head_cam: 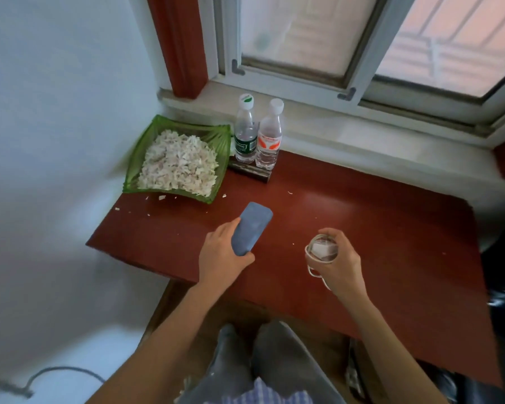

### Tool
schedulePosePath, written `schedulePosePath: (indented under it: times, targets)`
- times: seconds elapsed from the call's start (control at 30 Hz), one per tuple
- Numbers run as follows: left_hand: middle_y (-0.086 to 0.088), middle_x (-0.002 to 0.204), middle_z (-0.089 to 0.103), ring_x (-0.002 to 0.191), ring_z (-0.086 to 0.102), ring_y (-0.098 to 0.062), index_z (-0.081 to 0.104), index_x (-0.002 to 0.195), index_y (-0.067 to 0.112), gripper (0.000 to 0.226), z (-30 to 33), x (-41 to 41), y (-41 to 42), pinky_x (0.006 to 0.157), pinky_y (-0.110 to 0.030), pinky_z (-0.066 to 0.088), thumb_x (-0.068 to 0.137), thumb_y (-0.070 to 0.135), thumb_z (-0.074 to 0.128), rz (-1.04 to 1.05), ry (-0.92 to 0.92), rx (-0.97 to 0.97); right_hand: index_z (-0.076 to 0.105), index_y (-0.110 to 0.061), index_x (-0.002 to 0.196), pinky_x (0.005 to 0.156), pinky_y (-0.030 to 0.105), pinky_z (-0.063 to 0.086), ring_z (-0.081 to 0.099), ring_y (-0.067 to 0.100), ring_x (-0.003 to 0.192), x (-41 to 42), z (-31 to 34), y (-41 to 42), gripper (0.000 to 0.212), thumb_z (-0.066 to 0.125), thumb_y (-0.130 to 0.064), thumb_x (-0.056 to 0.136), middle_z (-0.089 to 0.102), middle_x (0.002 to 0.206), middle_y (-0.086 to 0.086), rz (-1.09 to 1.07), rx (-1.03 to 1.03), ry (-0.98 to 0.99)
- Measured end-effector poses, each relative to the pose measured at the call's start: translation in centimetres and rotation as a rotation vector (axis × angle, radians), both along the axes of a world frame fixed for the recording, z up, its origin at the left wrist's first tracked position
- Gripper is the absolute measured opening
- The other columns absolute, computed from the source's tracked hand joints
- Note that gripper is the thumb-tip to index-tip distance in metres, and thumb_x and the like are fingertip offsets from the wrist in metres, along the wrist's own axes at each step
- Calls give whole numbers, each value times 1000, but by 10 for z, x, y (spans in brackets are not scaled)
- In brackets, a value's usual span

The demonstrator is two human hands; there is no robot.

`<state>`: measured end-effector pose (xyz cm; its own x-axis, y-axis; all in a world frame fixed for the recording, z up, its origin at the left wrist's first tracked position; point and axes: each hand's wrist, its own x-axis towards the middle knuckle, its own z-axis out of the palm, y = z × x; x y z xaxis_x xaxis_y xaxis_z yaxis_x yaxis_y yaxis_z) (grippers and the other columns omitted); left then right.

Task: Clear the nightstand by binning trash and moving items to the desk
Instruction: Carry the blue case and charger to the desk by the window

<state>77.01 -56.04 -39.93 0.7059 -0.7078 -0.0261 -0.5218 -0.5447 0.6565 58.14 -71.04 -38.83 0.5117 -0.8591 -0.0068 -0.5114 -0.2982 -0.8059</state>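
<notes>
Looking down from the head camera: a red-brown desk (362, 228) beneath a window (347, 39). The left hand (222, 258) grips the near end of a blue phone (251, 227), its far end tilted up over the desk. The right hand (340, 259) is closed around a coiled white cable (321, 249) with a white piece in the coil; a loop hangs below the palm. At the far left corner lies a green dish (134, 158) of pale shells (178, 163), scraps scattered beside it. Just right of it, two water bottles (257, 135) stand upright, touching, on a dark block (250, 172).
</notes>
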Motion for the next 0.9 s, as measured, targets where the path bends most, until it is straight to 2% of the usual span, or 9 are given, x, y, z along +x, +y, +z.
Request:
schedulePosePath:
  times: [0.27,0.53,0.73,0.9]
  targets:
    - [-7,127,59,109,58,-29,51,131,11,76,-22,32,-76,91,-38,44,60,22,76,-153,-32,69,56,-30,108,80,38,55,61,9,89,-1,-2,-51,50,83,-19,68,63,100,-8,-39,41,29]
    - [-5,139,49,119,49,-30,42,138,18,80,-38,70,-129,98,-45,41,65,15,74,-366,-49,180,56,-28,110,76,36,57,61,6,89,6,-13,-82,50,82,-22,69,61,102,-10,-18,97,39]
    - [-4,140,47,121,45,-29,42,138,18,77,-49,93,-153,100,-40,33,67,5,69,-564,-183,271,57,-25,112,76,33,57,61,4,89,11,-22,-87,50,82,-19,69,61,103,-11,6,121,64]
    - [-8,133,54,116,52,-33,49,133,14,78,-62,110,-155,96,-45,37,60,-6,65,-696,-257,304,58,-25,110,79,25,53,59,0,91,18,-28,-90,49,82,-18,68,62,104,-10,19,127,67]
